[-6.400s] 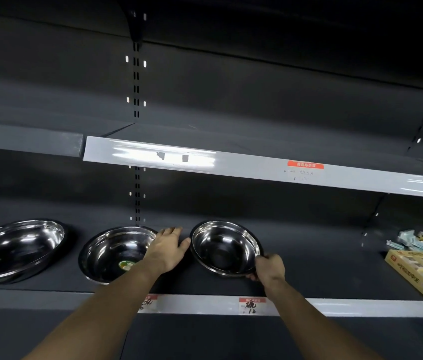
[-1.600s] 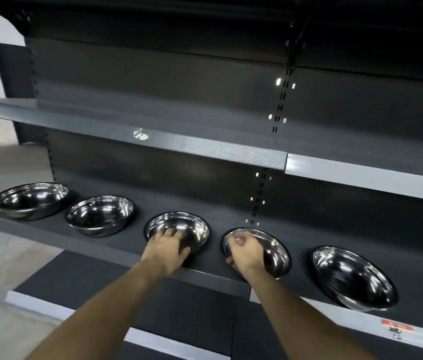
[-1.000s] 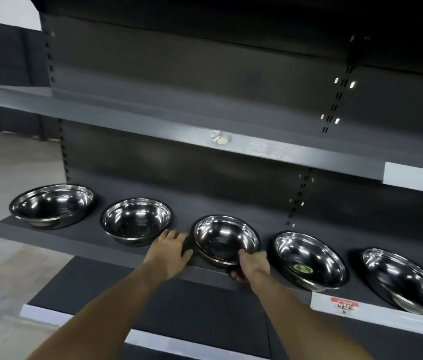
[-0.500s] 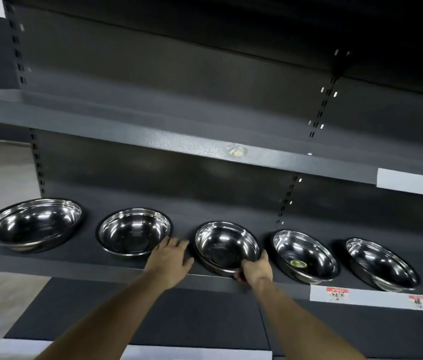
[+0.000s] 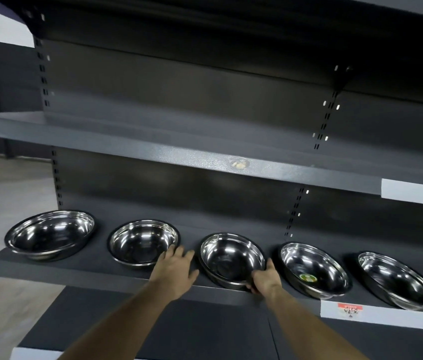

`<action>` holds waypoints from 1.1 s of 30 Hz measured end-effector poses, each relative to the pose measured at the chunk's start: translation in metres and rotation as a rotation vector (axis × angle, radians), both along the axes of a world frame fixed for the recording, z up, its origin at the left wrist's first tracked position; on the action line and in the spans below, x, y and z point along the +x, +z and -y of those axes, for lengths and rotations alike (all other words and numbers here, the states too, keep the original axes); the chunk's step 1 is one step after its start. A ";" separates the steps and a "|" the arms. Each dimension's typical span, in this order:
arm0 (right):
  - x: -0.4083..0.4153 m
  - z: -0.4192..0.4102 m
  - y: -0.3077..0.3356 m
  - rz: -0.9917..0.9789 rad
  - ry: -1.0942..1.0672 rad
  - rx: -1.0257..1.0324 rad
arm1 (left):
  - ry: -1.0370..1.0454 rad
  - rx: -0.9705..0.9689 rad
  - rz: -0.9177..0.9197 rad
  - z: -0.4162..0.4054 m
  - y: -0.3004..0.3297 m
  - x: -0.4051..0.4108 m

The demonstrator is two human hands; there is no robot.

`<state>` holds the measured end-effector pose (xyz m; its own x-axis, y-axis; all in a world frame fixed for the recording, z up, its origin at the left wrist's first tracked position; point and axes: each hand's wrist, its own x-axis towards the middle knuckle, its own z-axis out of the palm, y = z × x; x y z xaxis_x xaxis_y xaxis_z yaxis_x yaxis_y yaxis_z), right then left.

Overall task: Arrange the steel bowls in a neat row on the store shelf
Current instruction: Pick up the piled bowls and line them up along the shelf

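Several steel bowls stand in a row on the dark shelf (image 5: 80,272). My right hand (image 5: 265,279) grips the near right rim of the middle bowl (image 5: 231,258). My left hand (image 5: 175,268) lies flat on the shelf with fingers spread, between that bowl and the second bowl (image 5: 143,242), its fingertips touching the second bowl's rim. A larger bowl (image 5: 49,233) stands at the far left. To the right are a bowl with a green sticker inside (image 5: 314,268) and a last bowl (image 5: 397,279).
An upper shelf (image 5: 153,149) overhangs the bowls. Red and white price tags (image 5: 348,309) sit on the front strip at the right. The shelf ends at the left, with bare floor (image 5: 2,203) beyond. A lower dark shelf (image 5: 179,331) lies below.
Over the last second both hands have stayed at the middle bowl, right hand on its rim. The view has shifted slightly; the bowls keep their spacing.
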<state>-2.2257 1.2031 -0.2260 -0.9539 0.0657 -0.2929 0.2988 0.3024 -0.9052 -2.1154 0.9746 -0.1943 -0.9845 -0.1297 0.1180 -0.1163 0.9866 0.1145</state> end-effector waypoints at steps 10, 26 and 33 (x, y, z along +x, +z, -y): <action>0.012 -0.006 0.013 -0.179 -0.122 0.334 | 0.061 -0.011 -0.020 0.012 0.009 0.009; 0.062 0.124 0.032 -0.242 0.268 -0.099 | 0.239 0.024 -0.012 0.069 0.015 0.068; 0.078 0.190 0.018 -0.013 0.355 -0.085 | 0.235 0.061 -0.054 0.132 0.009 0.074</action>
